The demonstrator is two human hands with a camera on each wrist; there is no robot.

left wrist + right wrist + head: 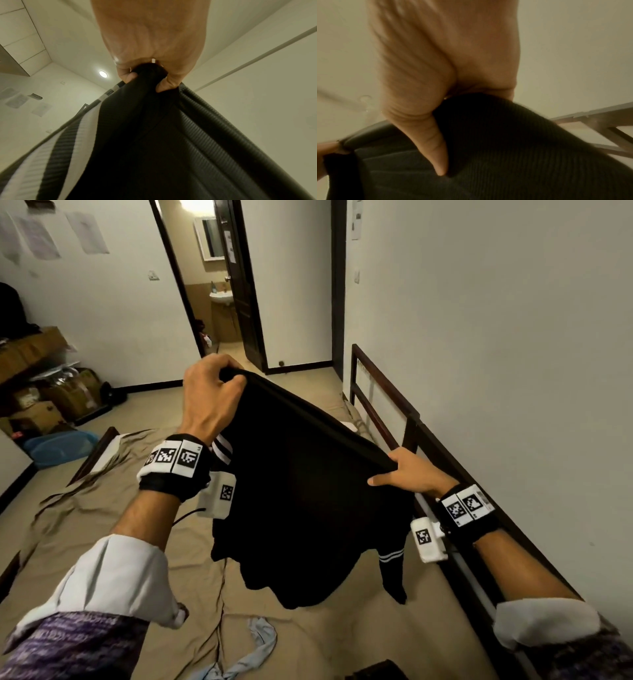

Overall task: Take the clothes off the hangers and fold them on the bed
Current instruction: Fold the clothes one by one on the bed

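A black knit sweater (308, 491) with white-striped cuffs hangs in the air over the bed (113, 518), stretched by its ribbed hem between both hands. My left hand (212, 392) grips one hem corner, raised higher and farther out; up close the left hand (145, 75) has fingers curled round bunched black fabric (154, 135). My right hand (404, 470) pinches the other corner, lower and near the bed rail; in the right wrist view the right hand's thumb (436, 148) presses on the ribbed fabric (522, 148). No hanger shows in the sweater.
The bed has a rumpled tan sheet, with a light-blue garment (253, 648) and a dark item (376, 671) lying at its near end. A dark wooden rail (394, 412) runs along the right wall. Boxes (41, 392) and a blue tub (58, 446) stand at left; a doorway (212, 285) opens ahead.
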